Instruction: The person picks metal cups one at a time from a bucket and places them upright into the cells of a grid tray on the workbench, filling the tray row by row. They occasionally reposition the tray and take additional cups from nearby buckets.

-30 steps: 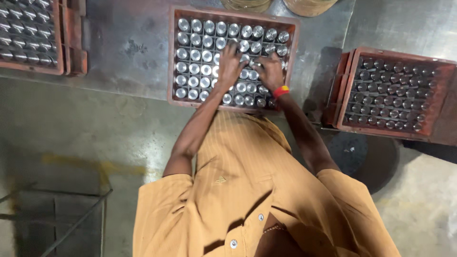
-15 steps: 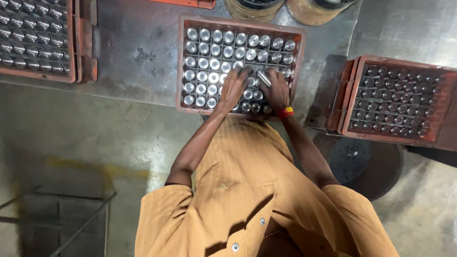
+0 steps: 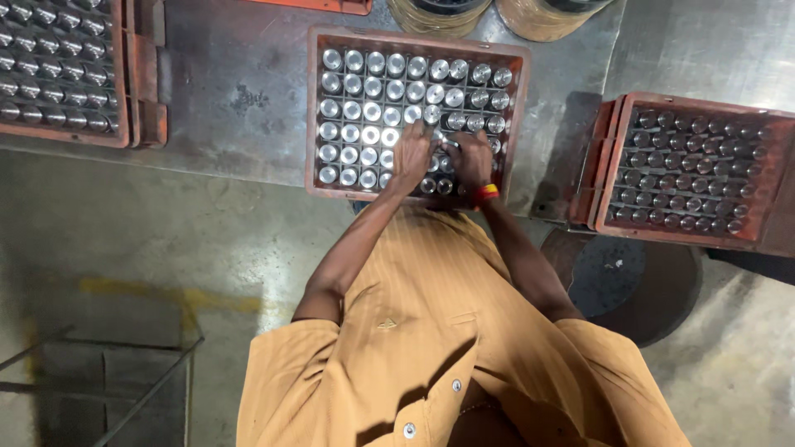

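Shiny metal cylinders: standing upright in rows, filling the middle rust-red gridded crate, which is sitting on the grey metal workbench straight ahead of the person.
Left hand: lying palm down over the cylinders in the crate's lower right part, fingers curled down among the tops; whether it is pinching one cannot be told.
Right hand: resting just beside the left hand, touching the same cluster of cylinders, fingers bent narrow; what it is gripping is hidden.
Red and yellow wristband: sitting on the right wrist, at the crate's near rim.
Orange striped shirt: covering the person's chest and shoulders, filling the lower middle of the view.
Left red crate: lying at the bench's far left, partly cut off, packed with the same silvery cylinders.
Right red crate: sitting well apart to the right, holding darker, duller cylinders in rows.
Two round tan drums: standing just behind the middle crate, cut off by the top edge.
Dark round stool top: showing below the right crate, beside the right arm.
Concrete floor: stretching under the bench edge, with a faded yellow stripe.
Thin metal frame: standing at the lower left.
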